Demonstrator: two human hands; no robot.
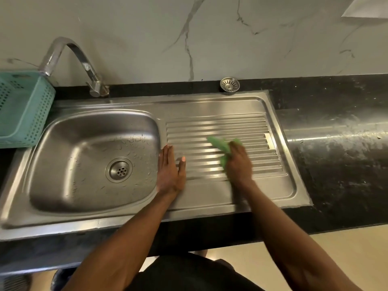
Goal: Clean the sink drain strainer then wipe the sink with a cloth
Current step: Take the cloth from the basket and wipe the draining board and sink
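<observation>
Wiping stage at a stainless steel sink (279,185). Your right hand (238,162) bunches a green cloth (220,147) in curled fingers on the ribbed drainboard (218,127), right of the basin; the hand is motion-blurred, so the exact finger hold cannot be told. Your left hand (170,171) lies flat, fingers straight and close together, thumb out, on the ridge between basin (84,143) and drainboard. The cloth appears soft, light and limp; it will likely fold on itself, so hold it wadded in the palm and press it into the grooves. The drain strainer (229,84), a small perforated metal disc with a centre knob, sits on the dark speckled counter (336,114) at the far edge, apart from the open drain (119,171); judged rigid and slick when wet, best taken by its knob. Water droplets bead on the smooth basin walls. A curved chrome tap (71,59) and a perforated teal basket (23,108) stand far left.
</observation>
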